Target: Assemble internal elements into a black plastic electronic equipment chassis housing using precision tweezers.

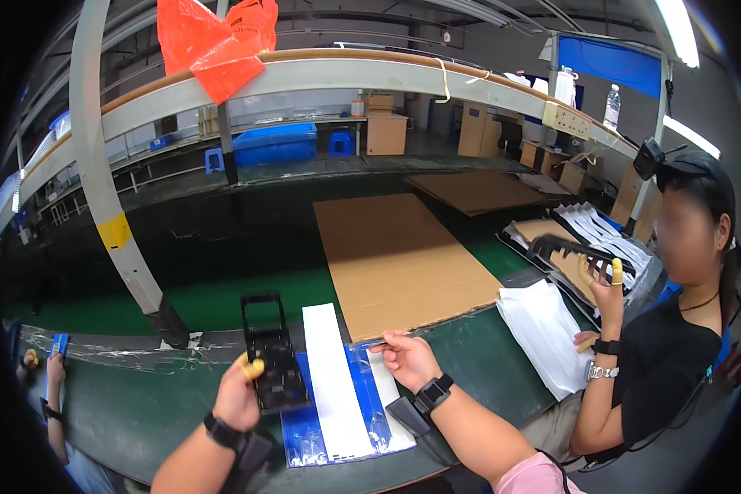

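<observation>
My left hand (237,390), a yellow finger cot on one finger, grips a black plastic frame (275,362) with a rectangular opening at its upper end. Under and beside it lies a blue sheet (295,436) with shiny clear film over it. A long white paper strip (334,379) runs lengthwise across that sheet. My right hand (409,360) is at the sheet's far right corner, beside the cardboard's near edge. Its fingers are pinched together; whatever is between them is too small to name. Both my wrists carry black straps.
A large flat cardboard sheet (407,259) lies on the green table (486,350). To its right are stacked white sheets (543,337). A co-worker (675,321) at the right holds a black plastic part (580,247). At left stands a post (123,239); another person's hand (55,368) shows beyond.
</observation>
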`<state>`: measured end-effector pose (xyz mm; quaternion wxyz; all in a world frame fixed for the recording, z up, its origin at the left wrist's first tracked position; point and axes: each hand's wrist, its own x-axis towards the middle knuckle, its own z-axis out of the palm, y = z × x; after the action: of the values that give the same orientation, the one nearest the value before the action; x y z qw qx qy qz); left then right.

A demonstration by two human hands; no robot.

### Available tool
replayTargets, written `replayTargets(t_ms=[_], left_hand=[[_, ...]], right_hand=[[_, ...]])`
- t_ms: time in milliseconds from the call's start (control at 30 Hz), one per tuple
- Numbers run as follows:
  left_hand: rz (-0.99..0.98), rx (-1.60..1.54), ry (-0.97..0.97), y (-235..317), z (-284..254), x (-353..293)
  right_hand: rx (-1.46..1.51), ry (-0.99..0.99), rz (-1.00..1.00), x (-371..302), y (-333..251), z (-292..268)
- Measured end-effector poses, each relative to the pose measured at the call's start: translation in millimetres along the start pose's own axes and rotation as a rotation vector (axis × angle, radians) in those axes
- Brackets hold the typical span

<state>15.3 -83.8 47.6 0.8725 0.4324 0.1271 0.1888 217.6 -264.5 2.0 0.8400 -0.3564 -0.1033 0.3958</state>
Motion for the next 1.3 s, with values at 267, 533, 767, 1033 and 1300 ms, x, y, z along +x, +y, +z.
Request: replayTargets(t_ms=[267,533,767,1033,1300], left_hand=[[0.218,0.335,0.618,46,-77,184],[0.092,0.514,0.287,9,-31,84],[0.252,0.853,-0.038,-15,-10,18],[0.336,1.322,-0.078,-17,12,2],[0.275,1.752,-0.312,-24,20,-12]], right_hand=[[0.061,-0.035,0.031,16,4,-12],[0.147,-0.017,0.038,20,-4,-18],[-0.010,-0.054,0.022,17,2,-1],[-0.217,-0.117,0.010,3,-10,6],[-0.514,-0.146,-0.197,-19,-5,37]])
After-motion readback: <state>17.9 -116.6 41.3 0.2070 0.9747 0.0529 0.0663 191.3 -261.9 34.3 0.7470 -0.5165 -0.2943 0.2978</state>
